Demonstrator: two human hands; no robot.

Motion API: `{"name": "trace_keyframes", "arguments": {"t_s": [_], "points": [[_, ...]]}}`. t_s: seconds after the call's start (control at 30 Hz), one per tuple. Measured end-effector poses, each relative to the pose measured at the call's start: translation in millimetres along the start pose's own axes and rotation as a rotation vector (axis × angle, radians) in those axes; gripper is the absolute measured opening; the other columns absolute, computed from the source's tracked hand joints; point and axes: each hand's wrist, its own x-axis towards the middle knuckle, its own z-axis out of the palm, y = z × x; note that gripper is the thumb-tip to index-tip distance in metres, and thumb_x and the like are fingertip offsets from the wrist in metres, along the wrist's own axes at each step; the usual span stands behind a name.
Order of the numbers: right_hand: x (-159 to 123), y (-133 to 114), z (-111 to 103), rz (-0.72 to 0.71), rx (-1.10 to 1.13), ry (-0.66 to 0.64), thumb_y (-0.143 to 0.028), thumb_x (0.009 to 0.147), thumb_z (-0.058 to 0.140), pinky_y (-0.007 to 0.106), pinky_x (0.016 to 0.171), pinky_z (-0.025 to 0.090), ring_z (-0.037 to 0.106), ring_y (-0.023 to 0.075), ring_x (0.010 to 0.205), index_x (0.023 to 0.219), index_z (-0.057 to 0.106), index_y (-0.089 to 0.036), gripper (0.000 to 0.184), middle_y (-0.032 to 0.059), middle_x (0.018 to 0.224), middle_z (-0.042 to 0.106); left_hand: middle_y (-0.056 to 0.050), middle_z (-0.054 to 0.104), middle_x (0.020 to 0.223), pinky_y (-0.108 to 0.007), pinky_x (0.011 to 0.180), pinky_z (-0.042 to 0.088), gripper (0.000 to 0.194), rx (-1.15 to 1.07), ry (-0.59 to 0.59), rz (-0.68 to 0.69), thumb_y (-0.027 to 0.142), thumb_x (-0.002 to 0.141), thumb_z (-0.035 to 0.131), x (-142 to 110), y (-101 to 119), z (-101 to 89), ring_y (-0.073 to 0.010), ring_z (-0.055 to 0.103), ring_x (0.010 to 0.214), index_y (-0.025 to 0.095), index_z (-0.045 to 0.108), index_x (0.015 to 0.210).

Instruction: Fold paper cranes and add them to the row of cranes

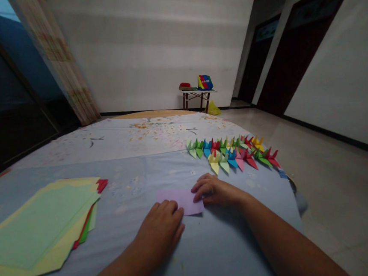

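Note:
A small rectangle of purple paper lies flat on the blue cloth in front of me. My left hand rests over its lower left part, fingers curled and pressed together against the sheet. On the right edge, my right hand grips the paper between thumb and fingers. Whether the sheet is folded beneath the left fingers is hidden. Beyond my right hand stand two rows of folded paper cranes in red, green, blue, yellow and pink.
At the left lies a stack of coloured paper sheets, pale green and yellow on top. A blue cloth covers the near table, and a flowered white cloth its far part. A small table with a colourful box stands by the wall.

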Motion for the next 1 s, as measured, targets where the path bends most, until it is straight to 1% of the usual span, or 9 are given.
{"name": "trace_keyframes", "arguments": {"t_s": [0.1, 0.2, 0.27, 0.4, 0.57, 0.63, 0.73, 0.87, 1.0], "points": [[-0.2, 3.4, -1.8, -0.005, 0.062, 0.02, -0.033, 0.073, 0.067, 0.036, 0.092, 0.034, 0.049, 0.0191, 0.102, 0.089, 0.071, -0.027, 0.017, 0.0033, 0.102, 0.065, -0.008, 0.058, 0.104, -0.039, 0.084, 0.042, 0.025, -0.031, 0.057, -0.015, 0.026, 0.082, 0.049, -3.5, 3.5, 6.4, -0.0221, 0.052, 0.095, 0.021, 0.058, 0.105], [0.7, 3.3, -4.1, -0.011, 0.108, 0.05, -0.034, 0.074, 0.066, 0.034, 0.092, 0.035, 0.052, 0.0178, 0.099, 0.089, 0.07, -0.026, 0.017, 0.0028, 0.098, 0.067, -0.008, 0.057, 0.111, -0.041, 0.088, 0.041, 0.03, -0.074, 0.115, -0.013, 0.028, 0.083, 0.048, -6.5, 0.8, 10.9, -0.0227, 0.051, 0.102, 0.022, 0.056, 0.111], [2.5, 1.5, -4.7, -0.013, 0.139, 0.076, -0.036, 0.076, 0.064, 0.032, 0.09, 0.036, 0.056, 0.0166, 0.094, 0.088, 0.071, -0.025, 0.018, 0.0025, 0.093, 0.068, -0.009, 0.057, 0.115, -0.042, 0.091, 0.041, 0.034, -0.087, 0.127, -0.011, 0.029, 0.083, 0.048, -8.7, -1.2, 13.3, -0.0235, 0.05, 0.106, 0.021, 0.053, 0.116], [8.0, -2.5, -0.3, 0.055, 0.157, 0.134, -0.041, 0.077, 0.061, 0.03, 0.084, 0.039, 0.06, 0.0159, 0.081, 0.083, 0.072, -0.021, 0.024, 0.0027, 0.079, 0.069, -0.011, 0.054, 0.123, -0.045, 0.095, 0.039, 0.039, -0.092, 0.117, -0.011, 0.034, 0.084, 0.047, -14.5, -2.8, 18.0, -0.0257, 0.049, 0.112, 0.019, 0.05, 0.12], [14.9, -4.3, 12.0, 0.192, 0.077, 0.204, -0.041, 0.076, 0.062, 0.029, 0.08, 0.037, 0.058, 0.0164, 0.08, 0.081, 0.072, -0.021, 0.023, 0.0015, 0.075, 0.069, -0.015, 0.054, 0.122, -0.044, 0.095, 0.04, 0.044, -0.107, 0.102, -0.043, 0.035, 0.084, 0.047, -19.0, -0.3, 21.4, -0.0265, 0.049, 0.112, 0.013, 0.047, 0.123], [17.0, -5.6, 15.7, 0.235, 0.028, 0.228, -0.04, 0.073, 0.065, 0.03, 0.079, 0.036, 0.056, 0.017, 0.081, 0.082, 0.072, -0.023, 0.021, 0.0012, 0.076, 0.069, -0.014, 0.055, 0.121, -0.043, 0.095, 0.04, 0.049, -0.117, 0.105, -0.051, 0.033, 0.083, 0.048, -18.3, 1.7, 20.2, -0.0254, 0.049, 0.11, 0.014, 0.041, 0.128], [18.9, -8.7, 18.7, 0.273, -0.024, 0.255, -0.04, 0.071, 0.067, 0.031, 0.079, 0.036, 0.054, 0.0181, 0.082, 0.085, 0.071, -0.024, 0.022, 0.0016, 0.076, 0.068, -0.011, 0.056, 0.118, -0.043, 0.094, 0.04, 0.054, -0.114, 0.083, -0.048, 0.031, 0.082, 0.05, -15.2, 4.4, 16.4, -0.0245, 0.051, 0.107, 0.02, 0.035, 0.133], [19.7, -12.3, 19.9, 0.276, -0.067, 0.257, -0.04, 0.07, 0.068, 0.032, 0.08, 0.034, 0.053, 0.0183, 0.082, 0.084, 0.071, -0.025, 0.02, 0.0016, 0.075, 0.067, -0.01, 0.055, 0.118, -0.045, 0.094, 0.039, 0.049, -0.084, 0.028, -0.049, 0.033, 0.081, 0.052, -11.6, 5.9, 13.4, -0.0263, 0.049, 0.108, 0.022, 0.043, 0.129], [19.7, -12.7, 21.0, 0.274, -0.098, 0.248, -0.04, 0.071, 0.067, 0.033, 0.08, 0.033, 0.053, 0.0187, 0.082, 0.085, 0.071, -0.025, 0.021, 0.0018, 0.073, 0.065, -0.011, 0.056, 0.118, -0.045, 0.095, 0.038, 0.049, -0.06, 0.021, -0.048, 0.034, 0.081, 0.052, -11.2, 5.7, 14.0, -0.0268, 0.049, 0.108, 0.021, 0.046, 0.127]]}}
